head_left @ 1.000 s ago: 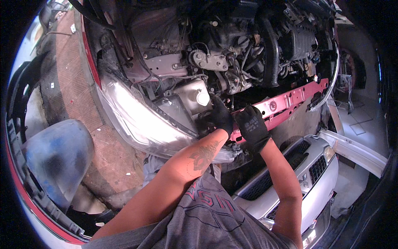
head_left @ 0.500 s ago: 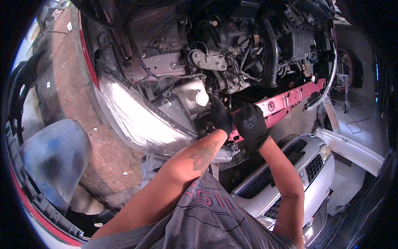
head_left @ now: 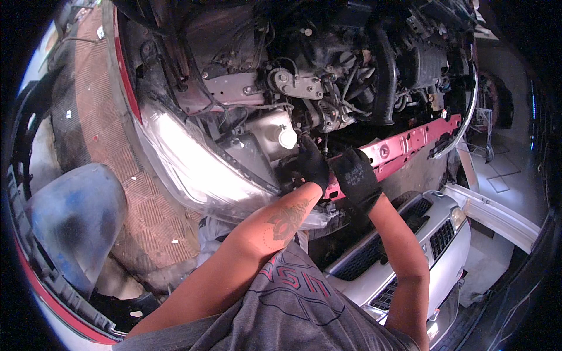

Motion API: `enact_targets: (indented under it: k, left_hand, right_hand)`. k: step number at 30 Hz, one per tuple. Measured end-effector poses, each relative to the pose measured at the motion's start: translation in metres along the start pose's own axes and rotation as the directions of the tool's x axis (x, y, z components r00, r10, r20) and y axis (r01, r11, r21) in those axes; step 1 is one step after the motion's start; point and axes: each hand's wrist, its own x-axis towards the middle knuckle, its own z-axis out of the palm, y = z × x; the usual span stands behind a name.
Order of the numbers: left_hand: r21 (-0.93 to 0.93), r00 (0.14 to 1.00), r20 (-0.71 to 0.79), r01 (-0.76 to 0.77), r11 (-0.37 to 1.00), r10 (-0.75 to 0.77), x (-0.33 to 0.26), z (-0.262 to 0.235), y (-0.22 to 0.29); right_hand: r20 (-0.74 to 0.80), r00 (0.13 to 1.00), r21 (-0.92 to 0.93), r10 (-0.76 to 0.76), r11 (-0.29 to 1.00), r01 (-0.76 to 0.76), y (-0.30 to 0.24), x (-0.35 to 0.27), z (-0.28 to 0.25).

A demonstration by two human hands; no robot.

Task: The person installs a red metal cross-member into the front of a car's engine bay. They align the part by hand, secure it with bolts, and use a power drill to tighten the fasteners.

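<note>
Both gloved hands sat on red crossmember (head_left: 410, 143): left hand (head_left: 310, 167) below white cap (head_left: 287, 138), right hand (head_left: 357, 178) beside it; grip state unclear, couldn't tell.

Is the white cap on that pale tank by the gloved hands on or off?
On. The round white cap sits on top of the pale tank, just left of the gloved left hand.

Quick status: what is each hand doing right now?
Left hand: gloved, fingers curled down beside the white cap; grip unclear.
Right hand: gloved, resting on the pink crossbar; grip unclear.
</note>
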Motion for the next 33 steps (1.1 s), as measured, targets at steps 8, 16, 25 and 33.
enact_targets:
  k: [8, 16, 25, 33]
  left_hand:
    - [0.000, 1.000, 0.004, 0.000, 1.000, 0.000, -0.001, 0.002, 0.000]
    - [-0.004, 1.000, 0.006, -0.013, 1.000, 0.013, 0.000, 0.001, 0.001]
    - [-0.008, 0.999, 0.027, -0.027, 1.000, 0.027, 0.008, 0.003, -0.005]
    - [0.158, 0.998, 0.008, -0.060, 0.986, 0.059, 0.001, -0.001, 0.004]
  right_hand:
    - [-0.013, 0.999, -0.084, -0.035, 0.996, 0.034, 0.001, 0.006, 0.002]
    - [0.101, 0.994, -0.133, 0.052, 0.990, -0.038, -0.002, 0.002, 0.006]
    - [0.134, 0.983, -0.251, 0.125, 0.964, -0.088, -0.006, 0.008, 0.002]
    - [-0.063, 0.985, -0.132, 0.163, 0.977, -0.170, -0.009, 0.004, -0.001]
